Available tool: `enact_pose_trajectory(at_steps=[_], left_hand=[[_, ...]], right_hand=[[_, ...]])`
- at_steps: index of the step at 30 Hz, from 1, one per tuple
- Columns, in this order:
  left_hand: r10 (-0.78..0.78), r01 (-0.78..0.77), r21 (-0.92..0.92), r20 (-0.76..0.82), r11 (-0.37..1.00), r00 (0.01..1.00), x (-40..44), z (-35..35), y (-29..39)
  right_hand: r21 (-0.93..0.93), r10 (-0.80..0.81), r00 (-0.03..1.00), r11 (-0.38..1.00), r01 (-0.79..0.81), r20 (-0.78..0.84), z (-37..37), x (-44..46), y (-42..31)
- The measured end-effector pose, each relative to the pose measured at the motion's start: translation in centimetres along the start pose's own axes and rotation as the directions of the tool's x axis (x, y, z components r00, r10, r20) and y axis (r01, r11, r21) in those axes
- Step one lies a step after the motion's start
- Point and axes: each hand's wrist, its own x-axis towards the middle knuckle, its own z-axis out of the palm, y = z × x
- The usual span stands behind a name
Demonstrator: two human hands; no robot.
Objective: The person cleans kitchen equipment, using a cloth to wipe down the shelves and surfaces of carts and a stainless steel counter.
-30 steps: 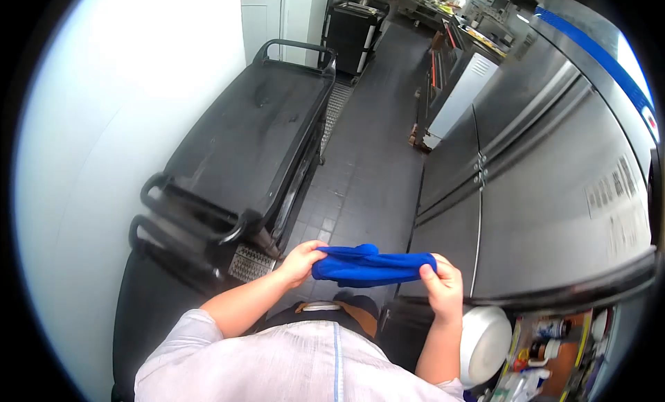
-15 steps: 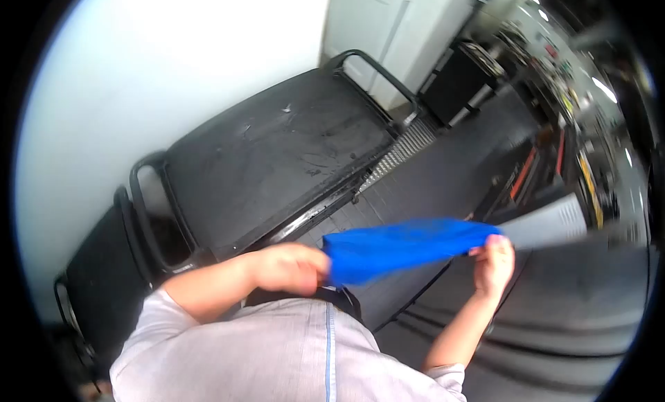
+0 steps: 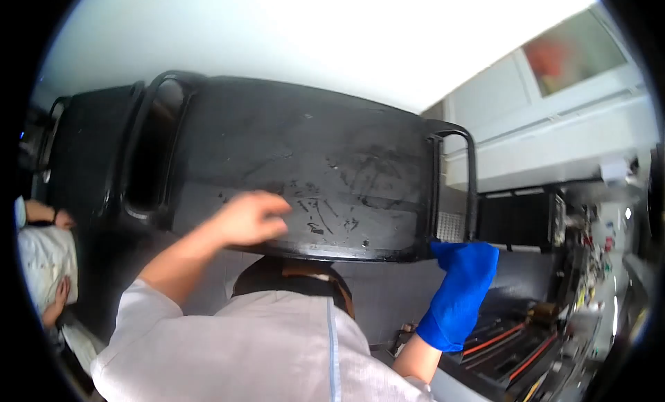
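A blue cloth (image 3: 460, 291) covers my right hand, with the bare right forearm (image 3: 417, 357) coming out below it. The fingers of that hand are hidden under the fabric, which hangs beside the right front corner of a black cart (image 3: 242, 135). My left hand (image 3: 253, 218) hovers over the cart's near edge, slightly blurred, fingers stretched forward and thumb apart, holding nothing. Dark wet-looking marks (image 3: 318, 215) and small bits lie on the cart's top.
Another person's hands (image 3: 64, 220) and apron show at far left, near a second black cart (image 3: 86, 146). A raised handle (image 3: 473, 173) stands at the first cart's right end. White cabinets (image 3: 499, 90) are behind right; dark racks with red strips (image 3: 512, 360) lie lower right.
My left hand has let go of the blue cloth and moved left over the cart. The cloth, stretched between both hands before, now covers the right hand. The view has turned toward the cart.
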Motion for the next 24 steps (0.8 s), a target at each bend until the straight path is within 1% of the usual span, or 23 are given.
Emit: enact_pose_trajectory(at_steps=[1, 2, 3, 4, 5, 6, 7, 8, 10, 11, 12, 13, 14, 15, 16, 18, 19, 20, 22, 23, 24], left_hand=[[-0.140, 0.155, 0.061, -0.204, 0.986, 0.969, -0.9, -1.3, -1.7], [-0.222, 0.302, 0.134, -0.419, 0.944, 0.881, -2.1, -2.6, -3.5], [-0.231, 0.453, 0.241, -0.608, 0.858, 0.760, -3.5, -3.9, -5.4], [-0.158, 0.568, 0.341, -0.741, 0.749, 0.653, -4.7, -5.7, -7.2], [-0.143, 0.664, 0.330, -0.821, 0.671, 0.552, -6.4, -7.6, -9.5], [-0.140, 0.778, 0.325, -0.875, 0.537, 0.463, -7.6, -9.7, -11.2], [-0.236, 0.888, 0.285, -0.893, 0.360, 0.382, -8.0, -11.7, -12.2], [-0.355, 0.949, 0.217, -0.889, 0.229, 0.289, -8.8, -14.1, -12.3], [-0.489, 0.976, 0.195, -0.844, 0.101, 0.220, -9.9, -16.6, -14.8], [-0.438, 0.963, 0.264, -0.861, 0.051, 0.259, -9.9, -13.2, -18.0], [-0.442, 0.965, 0.260, -0.862, 0.039, 0.250, -10.8, -14.0, -18.5], [-0.455, 0.949, 0.299, -0.834, 0.101, 0.311, -10.7, -15.2, -19.0], [-0.462, 0.930, 0.329, -0.807, 0.165, 0.368, -10.8, -16.1, -19.9], [-0.483, 0.915, 0.293, -0.781, 0.277, 0.396, -11.1, -17.0, -21.2], [-0.492, 0.915, 0.292, -0.775, 0.278, 0.397, -11.0, -17.5, -22.2], [-0.425, 0.805, 0.170, -0.777, 0.569, 0.465, -11.0, -19.4, -24.7], [-0.529, 0.834, 0.102, -0.730, 0.542, 0.433, -10.3, -20.4, -23.7], [-0.545, 0.843, 0.094, -0.724, 0.530, 0.424, -11.0, -19.9, -23.6], [-0.435, 0.769, 0.166, -0.742, 0.617, 0.509, -11.5, -20.8, -24.5], [-0.463, 0.774, 0.140, -0.731, 0.618, 0.501, -11.0, -21.6, -24.0], [-0.394, 0.753, 0.207, -0.749, 0.624, 0.533, -11.4, -22.2, -25.0]], right_hand=[[0.218, -0.014, 1.000, 0.976, 0.019, -0.024, -0.6, 1.2, -1.9], [0.249, -0.030, 0.998, 0.968, 0.042, -0.052, -1.3, 2.3, -4.2], [0.259, -0.053, 0.995, 0.963, 0.074, -0.089, -2.2, 3.6, -6.4], [0.276, -0.077, 0.988, 0.955, 0.111, -0.131, -3.4, 4.9, -8.5], [0.294, -0.100, 0.981, 0.945, 0.146, -0.166, -4.9, 6.0, -10.4], [0.309, -0.128, 0.972, 0.933, 0.186, -0.199, -6.5, 7.0, -12.0], [0.315, -0.149, 0.961, 0.923, 0.220, -0.234, -8.0, 8.4, -13.4], [0.322, -0.165, 0.948, 0.913, 0.251, -0.272, -9.7, 9.5, -14.2], [0.306, -0.182, 0.919, 0.905, 0.295, -0.348, -12.5, 12.6, -15.6], [0.283, -0.179, 0.904, 0.910, 0.302, -0.389, -11.8, 12.8, -19.5], [0.233, -0.175, 0.891, 0.927, 0.292, -0.420, -12.4, 14.4, -20.2], [0.151, -0.175, 0.881, 0.952, 0.265, -0.440, -13.3, 16.4, -21.0], [0.064, -0.146, 0.888, 0.979, 0.192, -0.436, -14.0, 18.2, -21.8], [-0.027, -0.122, 0.892, 0.992, 0.123, -0.435, -14.9, 20.1, -22.9], [-0.115, -0.095, 0.897, 0.992, 0.050, -0.432, -15.5, 22.0, -23.8], [-0.206, -0.067, 0.900, 0.978, -0.025, -0.430, -15.1, 25.3, -28.3], [0.458, 0.111, 0.794, 0.860, 0.224, -0.598, -12.0, 25.1, -33.1], [0.488, 0.067, 0.811, 0.826, 0.282, -0.582, -12.5, 24.2, -33.2], [0.545, 0.009, 0.850, 0.771, 0.330, -0.527, -20.8, 22.8, -29.4], [0.572, 0.003, 0.856, 0.745, 0.343, -0.517, -25.6, 22.2, -27.2], [0.598, 0.001, 0.856, 0.716, 0.361, -0.517, -30.8, 21.4, -24.9]])
